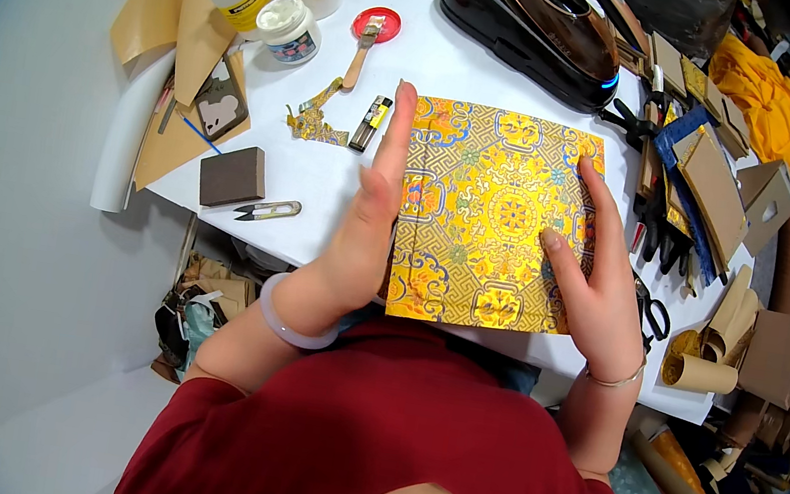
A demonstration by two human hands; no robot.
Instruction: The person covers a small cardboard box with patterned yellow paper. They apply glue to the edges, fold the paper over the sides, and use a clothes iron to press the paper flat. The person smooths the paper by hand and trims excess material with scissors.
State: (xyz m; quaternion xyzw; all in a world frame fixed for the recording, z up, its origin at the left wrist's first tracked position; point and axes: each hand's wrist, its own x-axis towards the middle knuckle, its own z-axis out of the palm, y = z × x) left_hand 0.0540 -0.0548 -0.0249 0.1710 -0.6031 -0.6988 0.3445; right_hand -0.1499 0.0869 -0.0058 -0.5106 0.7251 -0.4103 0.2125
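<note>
A square book or folder cover in yellow brocade [498, 216], patterned with blue and orange motifs, is held up before me over the table's front edge. My right hand [598, 283] grips its right side, the thumb on the front face and a finger along the edge. Flat against the left edge stands my left hand [372, 221], its fingers pointing away from me and its palm turned to the cover. A groove runs down the cover near that edge. The back of the cover is hidden.
On the white table [281, 246] lie thread snips [270, 210], a dark block [232, 176], a lighter [370, 124], fabric scraps [316, 118] and a brush [361, 53]. Beyond stand an open paste jar [289, 31] and a steam iron [547, 26]. Clamped boards [709, 193] crowd the right.
</note>
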